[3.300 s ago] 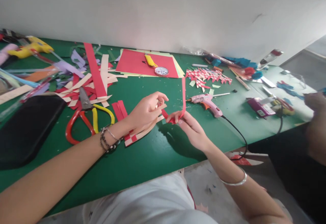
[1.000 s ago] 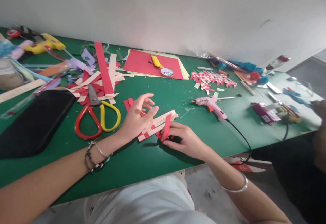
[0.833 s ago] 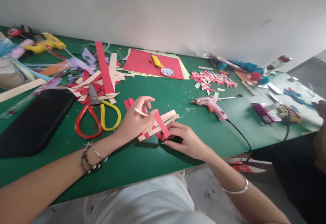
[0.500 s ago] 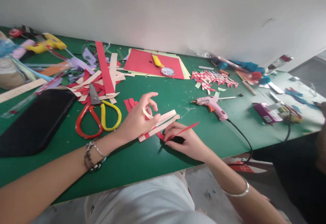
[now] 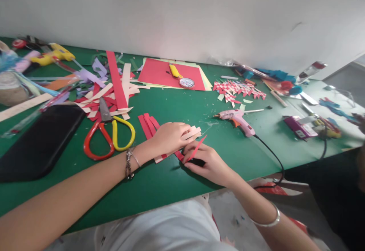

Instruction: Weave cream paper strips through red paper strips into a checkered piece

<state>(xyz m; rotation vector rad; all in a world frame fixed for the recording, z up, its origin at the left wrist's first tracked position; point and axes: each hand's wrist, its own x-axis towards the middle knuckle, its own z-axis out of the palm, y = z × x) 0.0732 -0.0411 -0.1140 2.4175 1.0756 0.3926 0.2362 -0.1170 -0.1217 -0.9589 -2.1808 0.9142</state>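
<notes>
My left hand [image 5: 171, 139] lies palm down over a small weave of paper strips, its fingers curled over the cream paper strips [image 5: 194, 133] whose ends stick out to the right. Red paper strips [image 5: 146, 125] fan out behind that hand at the upper left. My right hand [image 5: 209, 161] is closed in a pinch on a red paper strip [image 5: 197, 148], one end of which points up over the fingers. Most of the weave is hidden under my left hand.
Scissors [image 5: 105, 110] with red and yellow handles and a black pouch-like item [image 5: 42, 140] lie left. A pink glue gun [image 5: 238, 118], its cord hanging over the edge, lies right. Behind are red paper sheets [image 5: 156, 70], a yellow cutter [image 5: 174, 70] and checkered woven pieces [image 5: 239, 90].
My left hand has come down from a raised, finger-spread pose onto the cream strips. The red strip's free end in my right hand has swung left and stands steeper.
</notes>
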